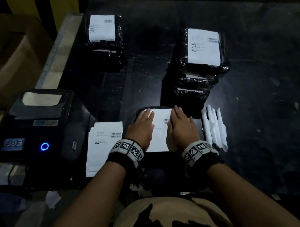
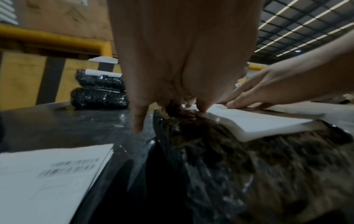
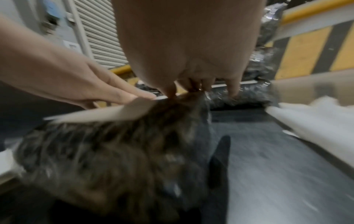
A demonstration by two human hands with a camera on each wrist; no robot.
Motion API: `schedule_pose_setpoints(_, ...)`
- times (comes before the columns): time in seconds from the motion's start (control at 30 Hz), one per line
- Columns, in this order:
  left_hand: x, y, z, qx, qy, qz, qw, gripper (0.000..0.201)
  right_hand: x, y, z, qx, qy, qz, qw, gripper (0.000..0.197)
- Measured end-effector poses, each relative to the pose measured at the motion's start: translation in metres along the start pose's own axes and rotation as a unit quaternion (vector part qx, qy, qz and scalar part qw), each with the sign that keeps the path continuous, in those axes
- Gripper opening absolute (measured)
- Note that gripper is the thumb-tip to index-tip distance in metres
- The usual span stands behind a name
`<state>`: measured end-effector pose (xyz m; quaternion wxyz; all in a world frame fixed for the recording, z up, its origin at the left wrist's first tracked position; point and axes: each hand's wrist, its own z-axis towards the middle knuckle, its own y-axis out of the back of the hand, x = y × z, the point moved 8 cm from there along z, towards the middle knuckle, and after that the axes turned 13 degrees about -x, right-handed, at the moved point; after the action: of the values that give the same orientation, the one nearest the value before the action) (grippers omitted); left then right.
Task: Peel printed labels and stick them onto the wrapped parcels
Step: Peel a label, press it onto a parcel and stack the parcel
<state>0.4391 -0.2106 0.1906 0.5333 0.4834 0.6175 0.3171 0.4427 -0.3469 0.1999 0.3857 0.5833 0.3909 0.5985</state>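
Note:
A black wrapped parcel (image 1: 141, 112) lies at the near middle of the dark table, with a white printed label (image 1: 160, 129) on its top. My left hand (image 1: 143, 126) lies flat on the label's left side, fingers straight. Flat on its right side presses my right hand (image 1: 180, 124). In the left wrist view the label (image 2: 258, 121) lies on the crinkled black wrap (image 2: 249, 166), and the right hand's fingers (image 2: 249, 97) press on it. The right wrist view is blurred; it shows the left hand (image 3: 107, 84) on the label's edge (image 3: 114, 113).
A black label printer (image 1: 32, 129) stands at the left, its blue ring lit. More printed labels (image 1: 103, 145) lie beside it. Peeled backing strips (image 1: 214, 127) lie right of the parcel. Labelled parcel stacks stand far left (image 1: 104, 34) and at right (image 1: 201, 61). A cardboard box (image 1: 0, 57) sits off-table.

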Motion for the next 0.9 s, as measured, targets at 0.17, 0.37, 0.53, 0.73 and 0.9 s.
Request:
schedule_pose_setpoints(0.17,0.005,-0.003,0.003,-0.026,-0.018,-0.022,0.999,0.052,0.034,-0.009,-0.001,0.038,0.104,-0.027,0.994,0.05)
schedule_pose_setpoints(0.37,0.006,-0.003,0.006,-0.024,-0.023,-0.045,0.998,0.053,-0.005,-0.002,0.011,0.031,-0.001,-0.068,0.997,0.051)
schedule_pose_setpoints(0.53,0.006,-0.004,0.01,-0.011,-0.034,-0.053,0.998,0.053,0.026,-0.001,-0.005,0.019,0.077,-0.021,0.997,0.046)
schedule_pose_setpoints(0.73,0.003,-0.001,0.008,-0.003,-0.031,-0.058,0.998,0.052,0.003,-0.008,-0.033,0.044,0.019,-0.06,0.997,0.049)
schedule_pose_setpoints(0.9,0.003,-0.001,0.009,0.022,-0.03,-0.062,0.997,0.052,-0.019,0.003,-0.025,0.04,-0.034,-0.103,0.993,0.051)
